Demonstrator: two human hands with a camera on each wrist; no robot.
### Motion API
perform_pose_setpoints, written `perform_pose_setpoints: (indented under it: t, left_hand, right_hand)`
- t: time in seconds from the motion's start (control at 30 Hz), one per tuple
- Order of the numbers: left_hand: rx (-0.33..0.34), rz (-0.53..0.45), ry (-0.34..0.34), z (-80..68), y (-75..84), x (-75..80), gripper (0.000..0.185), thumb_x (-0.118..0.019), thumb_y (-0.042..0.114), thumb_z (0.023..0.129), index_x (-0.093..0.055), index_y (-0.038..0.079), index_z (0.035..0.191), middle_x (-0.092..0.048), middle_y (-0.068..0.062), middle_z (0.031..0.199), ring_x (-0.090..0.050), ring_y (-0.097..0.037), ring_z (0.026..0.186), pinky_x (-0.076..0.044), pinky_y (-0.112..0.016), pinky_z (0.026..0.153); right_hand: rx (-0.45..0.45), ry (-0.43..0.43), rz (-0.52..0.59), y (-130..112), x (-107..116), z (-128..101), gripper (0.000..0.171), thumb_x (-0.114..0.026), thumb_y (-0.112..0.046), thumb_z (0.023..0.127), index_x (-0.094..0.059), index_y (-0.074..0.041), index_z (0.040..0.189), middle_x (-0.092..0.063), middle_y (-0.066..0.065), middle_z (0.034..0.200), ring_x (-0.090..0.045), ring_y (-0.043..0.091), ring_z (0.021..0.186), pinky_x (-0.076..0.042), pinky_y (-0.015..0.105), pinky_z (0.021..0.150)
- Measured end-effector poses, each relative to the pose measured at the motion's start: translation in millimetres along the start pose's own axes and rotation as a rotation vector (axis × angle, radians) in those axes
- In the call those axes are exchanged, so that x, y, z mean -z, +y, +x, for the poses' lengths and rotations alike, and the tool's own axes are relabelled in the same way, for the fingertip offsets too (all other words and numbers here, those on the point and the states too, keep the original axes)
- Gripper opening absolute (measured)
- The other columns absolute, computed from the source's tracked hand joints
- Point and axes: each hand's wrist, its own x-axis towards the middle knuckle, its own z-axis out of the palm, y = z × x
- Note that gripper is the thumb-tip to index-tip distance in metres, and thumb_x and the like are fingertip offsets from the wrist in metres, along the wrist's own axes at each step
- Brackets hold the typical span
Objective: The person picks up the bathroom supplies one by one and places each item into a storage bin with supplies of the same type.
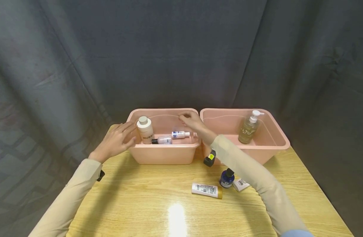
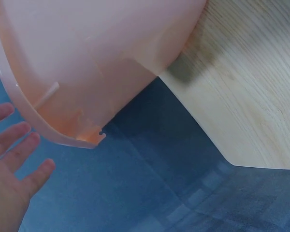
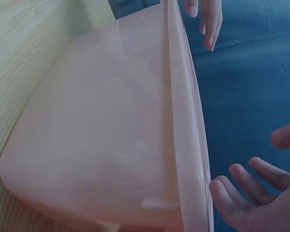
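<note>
Two bins stand side by side at the table's [image 1: 134, 204] twelve o'clock edge. The left bin [image 1: 163, 154] holds a jar [image 1: 145, 130] at nine o'clock and two small bottles [image 1: 171, 137] lying at six. The right bin [image 1: 276, 138] holds a pump bottle [image 1: 249, 127]. At six o'clock of the bins lie a tube [image 1: 206, 190], a bottle [image 1: 227, 178] and a packet [image 1: 240, 184].

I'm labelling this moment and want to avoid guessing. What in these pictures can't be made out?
- Head view: whether the left hand touches the left bin; its fingers overlap the rim.
- Head view: the print on the white tube is too small to read.
- Head view: a white item is partly covered by the right sleeve.
- Wrist views: the bin's contents; its pink wall fills the frame.
</note>
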Motion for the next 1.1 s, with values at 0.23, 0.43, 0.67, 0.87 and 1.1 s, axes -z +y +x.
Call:
perform_pose_setpoints:
  t: [0.23,0.43,0.67,0.87,1.1]
  left_hand:
    - [-0.036,-0.022,0.030,2.2,6.9,-0.4,0.049,-0.066,0.020,0.091,-0.058,-0.004,0.134,-0.050,-0.024,0.142,-0.046,-0.042,0.130,-0.036,-0.061,0.104]
    - [-0.034,-0.036,0.016,3.7,12.8,0.0,0.048,-0.063,0.024,0.095,-0.058,-0.002,0.134,-0.049,-0.021,0.144,-0.045,-0.040,0.132,-0.035,-0.060,0.106]
    - [-0.064,-0.046,0.051,5.8,17.0,-2.3,0.045,-0.065,0.021,0.093,-0.060,0.000,0.131,-0.053,-0.020,0.140,-0.046,-0.042,0.130,-0.034,-0.060,0.106]
    - [-0.057,-0.069,0.064,8.4,20.8,-4.9,0.046,-0.066,0.019,0.091,-0.060,0.001,0.133,-0.051,-0.017,0.143,-0.043,-0.038,0.134,-0.033,-0.060,0.107]
    - [-0.076,-0.080,0.067,7.8,25.9,-5.7,0.049,-0.068,0.018,0.088,-0.060,0.002,0.134,-0.050,-0.015,0.145,-0.041,-0.036,0.137,-0.033,-0.059,0.108]
  right_hand:
    - [0.020,0.003,-0.024,-1,6,-8,0.035,-0.057,-0.012,0.098,-0.062,0.007,0.126,-0.059,0.019,0.124,-0.062,0.027,0.099,-0.055,0.031,0.083]
    - [0.063,0.017,-0.061,-2,13,-15,0.031,-0.058,-0.011,0.098,-0.064,0.005,0.123,-0.060,0.019,0.123,-0.062,0.035,0.105,-0.054,0.036,0.088]
    - [0.108,0.012,-0.133,-3,19,-25,0.031,-0.058,-0.009,0.097,-0.064,0.004,0.124,-0.063,0.022,0.124,-0.060,0.035,0.109,-0.048,0.040,0.096]
    - [0.134,0.032,-0.159,-4,24,-34,0.031,-0.059,-0.009,0.097,-0.064,0.005,0.124,-0.066,0.021,0.120,-0.062,0.035,0.107,-0.050,0.040,0.094]
    - [0.155,0.070,-0.235,-2,33,-43,0.032,-0.061,-0.011,0.095,-0.064,0.003,0.124,-0.067,0.019,0.117,-0.063,0.034,0.106,-0.050,0.041,0.094]
